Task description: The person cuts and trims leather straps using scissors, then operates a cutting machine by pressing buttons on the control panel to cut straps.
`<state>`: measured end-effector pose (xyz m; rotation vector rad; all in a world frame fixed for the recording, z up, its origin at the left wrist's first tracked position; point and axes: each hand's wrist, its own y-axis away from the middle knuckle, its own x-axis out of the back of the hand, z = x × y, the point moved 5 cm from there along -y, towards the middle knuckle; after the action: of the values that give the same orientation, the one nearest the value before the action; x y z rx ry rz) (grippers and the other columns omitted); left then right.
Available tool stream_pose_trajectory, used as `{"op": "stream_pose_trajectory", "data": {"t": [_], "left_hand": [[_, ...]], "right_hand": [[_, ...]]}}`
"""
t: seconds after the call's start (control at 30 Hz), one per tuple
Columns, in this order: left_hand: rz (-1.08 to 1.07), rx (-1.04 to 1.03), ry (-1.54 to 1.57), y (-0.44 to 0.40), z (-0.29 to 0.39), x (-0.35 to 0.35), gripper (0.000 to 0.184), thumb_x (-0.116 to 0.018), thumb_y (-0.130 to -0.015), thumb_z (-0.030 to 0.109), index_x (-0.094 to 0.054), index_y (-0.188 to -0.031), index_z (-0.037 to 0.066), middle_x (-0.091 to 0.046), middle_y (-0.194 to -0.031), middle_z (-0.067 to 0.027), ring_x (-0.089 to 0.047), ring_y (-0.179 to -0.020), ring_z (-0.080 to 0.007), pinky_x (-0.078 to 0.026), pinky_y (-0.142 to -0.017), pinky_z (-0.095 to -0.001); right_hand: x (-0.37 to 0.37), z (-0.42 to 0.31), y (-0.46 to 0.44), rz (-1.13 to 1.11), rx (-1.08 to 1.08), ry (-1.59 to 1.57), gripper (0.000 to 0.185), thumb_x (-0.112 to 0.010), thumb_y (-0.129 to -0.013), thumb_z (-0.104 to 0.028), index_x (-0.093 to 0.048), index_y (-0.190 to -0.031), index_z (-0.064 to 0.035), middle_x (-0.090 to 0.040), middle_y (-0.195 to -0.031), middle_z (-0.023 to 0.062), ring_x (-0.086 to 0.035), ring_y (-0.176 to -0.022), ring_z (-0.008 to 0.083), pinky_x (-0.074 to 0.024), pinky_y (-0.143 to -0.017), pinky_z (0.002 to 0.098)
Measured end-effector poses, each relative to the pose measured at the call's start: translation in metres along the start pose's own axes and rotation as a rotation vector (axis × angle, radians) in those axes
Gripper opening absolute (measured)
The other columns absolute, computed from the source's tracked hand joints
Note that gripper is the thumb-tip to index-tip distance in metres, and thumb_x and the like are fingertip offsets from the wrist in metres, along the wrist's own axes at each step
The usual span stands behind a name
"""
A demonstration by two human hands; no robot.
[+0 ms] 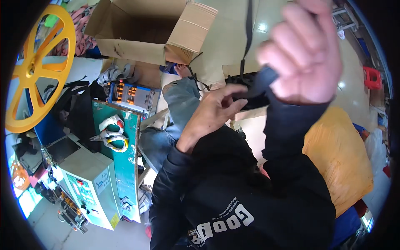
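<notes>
My left hand (214,109) is closed, thumb and fingers pinching a black strap (261,83) in front of my chest. From there the strap runs up to the right, to the heel of my right hand (300,54). That hand is raised near the camera, its fingers curled and smeared by motion; the strap's far end is hidden in it or behind it. Another narrow black strap (248,33) hangs down from the top edge, close to my hands. Behind them lies a dark heap of black material (246,81), partly covered by my fingers.
Scissors with wrapped handles (112,133) lie on a green board (125,166) at left. A white machine (89,183), yellow reel (62,66) and blue-framed device (133,98) stand nearby. An open cardboard box (133,48) sits ahead; an orange-yellow sack (339,158) is at right.
</notes>
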<state>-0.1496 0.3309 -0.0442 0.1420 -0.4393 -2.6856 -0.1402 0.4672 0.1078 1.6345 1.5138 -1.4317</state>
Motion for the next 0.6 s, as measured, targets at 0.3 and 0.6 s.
{"op": "stream_pose_trajectory", "data": {"t": [0.3,0.6], "left_hand": [[0.446,-0.398,-0.582,0.024,0.000,0.069,0.015,-0.063,-0.072,0.002,-0.061,-0.087,0.001,-0.054,-0.080,-0.0083,-0.050,-0.070,-0.0215,-0.042,-0.066,-0.0308],[0.969,-0.550,-0.060,0.081,0.036,0.141,0.009,-0.058,-0.087,0.013,-0.061,-0.088,0.005,-0.065,-0.081,-0.0062,-0.057,-0.075,-0.0136,-0.042,-0.070,-0.0244]], "right_hand": [[-0.003,-0.161,0.065,0.016,0.336,0.245,0.018,-0.036,-0.092,-0.008,-0.049,-0.081,-0.0041,-0.039,-0.049,-0.0066,-0.028,-0.038,0.0081,-0.0278,-0.040,0.0204],[0.106,-0.268,0.168,0.304,0.601,0.516,0.025,-0.037,-0.097,-0.021,-0.053,-0.089,-0.0039,-0.035,-0.056,-0.0047,-0.027,-0.044,0.0070,-0.0272,-0.040,0.0223]]}}
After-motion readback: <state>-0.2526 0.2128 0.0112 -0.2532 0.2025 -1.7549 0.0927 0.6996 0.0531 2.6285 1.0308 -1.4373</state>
